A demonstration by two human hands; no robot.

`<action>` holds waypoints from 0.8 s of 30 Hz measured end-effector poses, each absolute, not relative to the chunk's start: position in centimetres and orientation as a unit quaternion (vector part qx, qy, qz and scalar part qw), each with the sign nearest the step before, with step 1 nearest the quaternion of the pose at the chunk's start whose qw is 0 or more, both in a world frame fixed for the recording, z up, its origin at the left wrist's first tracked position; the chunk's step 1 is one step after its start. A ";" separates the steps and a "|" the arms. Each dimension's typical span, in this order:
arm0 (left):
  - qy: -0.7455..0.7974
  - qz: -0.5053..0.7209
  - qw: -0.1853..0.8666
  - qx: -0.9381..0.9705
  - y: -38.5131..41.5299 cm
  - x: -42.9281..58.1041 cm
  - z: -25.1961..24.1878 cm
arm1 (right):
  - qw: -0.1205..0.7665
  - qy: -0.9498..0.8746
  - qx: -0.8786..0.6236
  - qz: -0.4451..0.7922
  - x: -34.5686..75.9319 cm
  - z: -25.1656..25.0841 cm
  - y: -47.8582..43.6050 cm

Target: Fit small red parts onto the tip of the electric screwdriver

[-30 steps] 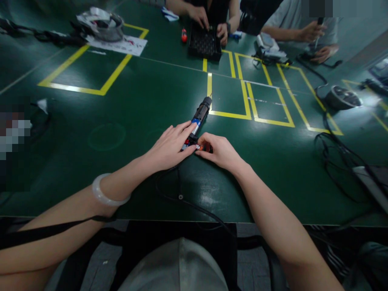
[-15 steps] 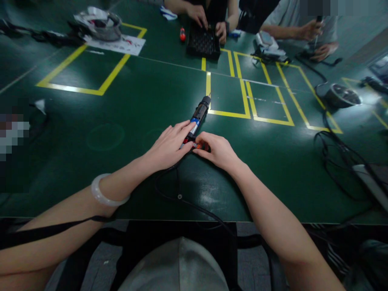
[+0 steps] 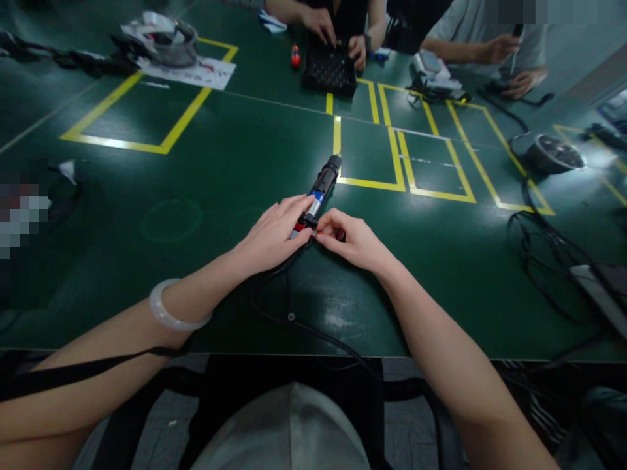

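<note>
A dark cylindrical tool [image 3: 324,181] with a blue and silver band lies slanted on the green table [image 3: 235,150], its tip pointing away. My left hand [image 3: 277,228] rests over its near end, fingers wrapped round it; a bit of red shows beneath. Just to the right, my right hand [image 3: 350,240] pinches a small orange-red item beside that near end; the fingers mostly hide it. A black cable [image 3: 313,331] runs from under the hands toward the table's front edge.
Across the table, a person's hands [image 3: 321,26] are at a black tray [image 3: 329,70]; another person holds a thin tool at the right. Yellow tape rectangles mark the tabletop. Cables [image 3: 548,261] coil at the right, near a round metal dish [image 3: 556,155]. A clear bowl [image 3: 174,46] stands far left.
My right hand's fingers have closed further around the small orange-red item, which now shows less. My left hand and the tool have hardly moved.
</note>
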State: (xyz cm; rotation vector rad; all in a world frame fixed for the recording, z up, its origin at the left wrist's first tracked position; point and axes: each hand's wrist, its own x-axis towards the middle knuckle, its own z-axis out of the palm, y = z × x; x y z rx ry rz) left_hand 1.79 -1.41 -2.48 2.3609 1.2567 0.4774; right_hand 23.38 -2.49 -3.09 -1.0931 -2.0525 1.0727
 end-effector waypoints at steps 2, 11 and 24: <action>0.454 0.166 0.211 0.850 -1.4 1.8 -2.5 | 0.289 -0.768 -0.407 0.402 23.4 -3.0 -2.5; 0.454 0.160 0.217 0.850 -1.2 1.8 -2.6 | 0.291 -0.751 -0.401 0.436 23.7 -3.0 -2.2; 0.442 0.108 0.225 0.862 -1.3 1.7 -2.3 | 0.289 -0.748 -0.411 0.434 23.4 -3.5 -2.3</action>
